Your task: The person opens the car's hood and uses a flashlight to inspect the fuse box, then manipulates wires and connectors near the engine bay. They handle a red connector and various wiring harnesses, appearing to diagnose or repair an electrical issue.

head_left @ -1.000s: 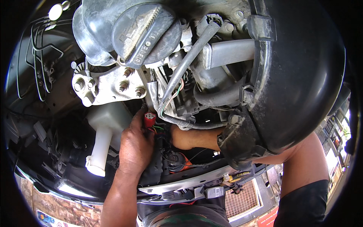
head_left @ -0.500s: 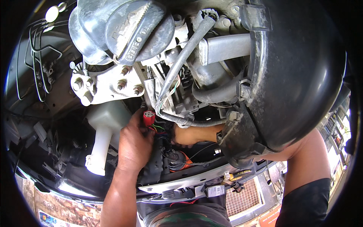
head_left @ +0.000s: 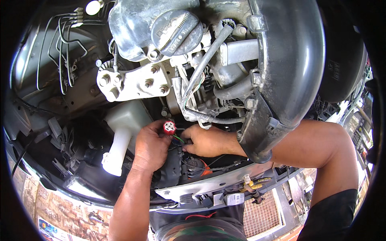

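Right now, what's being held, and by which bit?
The left hand holds a red connector by its side; what the right hand grips, if anything, is hidden.

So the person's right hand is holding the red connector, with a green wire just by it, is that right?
Not quite: the head view shows the left hand holding the red connector, while the right hand is beside it. The green wire is indeed just by the connector.

Hands at red connector, green wire between them, black cap above
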`<state>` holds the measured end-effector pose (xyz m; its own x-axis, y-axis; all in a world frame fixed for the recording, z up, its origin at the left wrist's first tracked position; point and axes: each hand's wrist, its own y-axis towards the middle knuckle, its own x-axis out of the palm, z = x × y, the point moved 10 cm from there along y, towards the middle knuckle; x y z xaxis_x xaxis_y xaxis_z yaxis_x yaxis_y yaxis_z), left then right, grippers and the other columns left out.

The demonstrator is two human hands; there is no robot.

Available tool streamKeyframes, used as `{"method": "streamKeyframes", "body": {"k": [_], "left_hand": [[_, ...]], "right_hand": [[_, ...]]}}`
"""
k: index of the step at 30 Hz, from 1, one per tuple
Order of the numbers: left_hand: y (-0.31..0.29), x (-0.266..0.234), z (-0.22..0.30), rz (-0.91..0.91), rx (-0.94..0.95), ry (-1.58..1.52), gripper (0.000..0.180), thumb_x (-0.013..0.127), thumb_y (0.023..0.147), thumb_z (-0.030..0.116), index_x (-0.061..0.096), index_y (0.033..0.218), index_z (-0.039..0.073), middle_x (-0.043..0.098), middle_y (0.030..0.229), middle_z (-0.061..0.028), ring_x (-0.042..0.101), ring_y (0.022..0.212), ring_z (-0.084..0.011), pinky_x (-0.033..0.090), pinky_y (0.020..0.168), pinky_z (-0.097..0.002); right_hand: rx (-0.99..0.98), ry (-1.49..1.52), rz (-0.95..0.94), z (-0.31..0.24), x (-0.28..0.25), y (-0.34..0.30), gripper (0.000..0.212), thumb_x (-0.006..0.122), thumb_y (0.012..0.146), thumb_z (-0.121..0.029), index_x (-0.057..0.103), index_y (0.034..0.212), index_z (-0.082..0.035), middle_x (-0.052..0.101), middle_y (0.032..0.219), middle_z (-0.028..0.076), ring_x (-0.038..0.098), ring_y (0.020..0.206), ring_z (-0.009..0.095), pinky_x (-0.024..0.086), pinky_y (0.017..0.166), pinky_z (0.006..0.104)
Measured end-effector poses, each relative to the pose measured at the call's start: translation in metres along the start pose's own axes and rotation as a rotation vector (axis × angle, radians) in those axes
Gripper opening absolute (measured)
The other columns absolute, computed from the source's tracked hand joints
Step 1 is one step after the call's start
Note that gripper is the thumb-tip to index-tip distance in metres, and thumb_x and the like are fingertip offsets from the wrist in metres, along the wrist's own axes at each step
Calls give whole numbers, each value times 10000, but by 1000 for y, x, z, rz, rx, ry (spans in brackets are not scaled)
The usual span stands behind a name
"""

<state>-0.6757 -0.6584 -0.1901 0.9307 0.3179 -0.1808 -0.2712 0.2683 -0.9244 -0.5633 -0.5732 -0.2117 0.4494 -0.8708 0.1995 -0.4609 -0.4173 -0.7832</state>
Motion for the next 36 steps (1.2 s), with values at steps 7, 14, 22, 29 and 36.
{"method": "streamKeyframes", "body": {"k": [7,14,22,29,36], "left_hand": [[-10,6,12,-70,20,129,331,718,963,-6,710,1292,-34,808,1113,-162,771,1043,-198,592,935,-342],[-4,22,0,-172,62,5,282,692,1000,-7,630,1271,-51,750,1303,-177,716,1155,-231,542,1023,-378],[-11,11,26,-8,226,244,361,656,1018,40,650,1378,9,745,1192,-293,703,1152,-492,565,990,-513],[-12,13,29,8,309,235,330,651,1005,4,704,1330,21,744,1204,-281,703,1154,-482,569,982,-508],[-12,18,36,-25,346,245,361,664,989,-34,725,1340,27,770,1222,-236,748,1159,-399,576,1000,-431]], "right_hand": [[-25,-126,-96,6,4,-11,387,725,1027,-269,707,1317,-13,769,1138,266,753,1091,437,575,979,508],[13,-285,45,39,-8,-7,414,683,1064,-328,650,1400,-88,754,1183,235,727,1158,411,555,999,491],[-6,-332,29,42,-6,-6,377,683,1059,-334,658,1369,-121,750,1180,194,722,1150,393,552,1006,500],[100,-365,-133,43,-2,-8,426,708,1043,-331,630,1400,-112,745,1179,206,726,1143,391,555,1002,499],[-87,-134,-216,68,25,12,477,735,1017,-239,602,1418,-17,741,1205,231,732,1143,381,557,1008,469]]}}
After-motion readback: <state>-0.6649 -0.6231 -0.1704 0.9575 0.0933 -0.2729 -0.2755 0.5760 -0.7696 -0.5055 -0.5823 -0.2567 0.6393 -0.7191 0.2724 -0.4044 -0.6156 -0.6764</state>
